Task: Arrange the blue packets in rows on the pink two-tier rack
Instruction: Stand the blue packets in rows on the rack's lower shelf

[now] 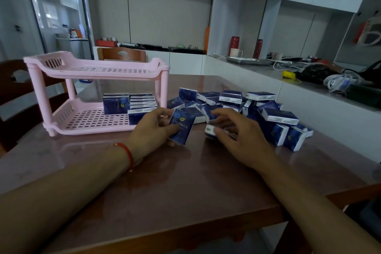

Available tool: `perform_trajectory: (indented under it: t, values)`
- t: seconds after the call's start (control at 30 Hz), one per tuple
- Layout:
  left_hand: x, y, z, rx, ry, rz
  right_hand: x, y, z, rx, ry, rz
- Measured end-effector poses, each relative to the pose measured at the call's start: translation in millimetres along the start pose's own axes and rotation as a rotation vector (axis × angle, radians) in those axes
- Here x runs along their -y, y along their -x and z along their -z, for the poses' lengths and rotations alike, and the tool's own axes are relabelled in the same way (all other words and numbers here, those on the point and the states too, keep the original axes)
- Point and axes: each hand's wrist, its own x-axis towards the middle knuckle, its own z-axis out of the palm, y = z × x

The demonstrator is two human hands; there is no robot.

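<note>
Between thumb and fingers of the left hand [153, 128] stood a blue packet [181, 127], upright and slightly tilted, its printed face toward the camera; the thumb lay along its lower left edge and the fingers curled over its top left corner, clamped on it. It was held just above the table [185, 181], right beside the front right corner of the rack [97, 97]. Just to the right, the right hand [233, 132] curled over a second packet [210, 131] lying on the table, thumb at its near side and fingers over its far edge; most of that packet was hidden. Behind both hands lay a loose pile [247, 109] of packets, some flat, some on edge. On the rack's lower tier, packets [132, 104] stood in rows toward the right side. A red string [126, 153] circled the left wrist.
</note>
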Motion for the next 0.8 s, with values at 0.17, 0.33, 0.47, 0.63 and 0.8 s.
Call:
perform_trajectory:
  t: [0.17,0.33,0.47,0.63,0.8]
  values:
    - [3,-2,1,-0.008,-0.015,0.000,-13,-4,6,-0.100,0.105,-0.104]
    - [2,-1,1,-0.013,-0.019,-0.008,-11,-3,5,-0.177,0.131,-0.192]
    - [2,0,0,-0.027,0.022,-0.012,-8,-3,5,-0.163,-0.027,-0.193]
    - [1,1,0,-0.042,-0.082,-0.063,4,-5,5,-0.052,-0.438,-0.259]
    - [-3,2,6,-0.006,-0.135,-0.141,14,-23,-6,0.101,-0.631,-0.496]
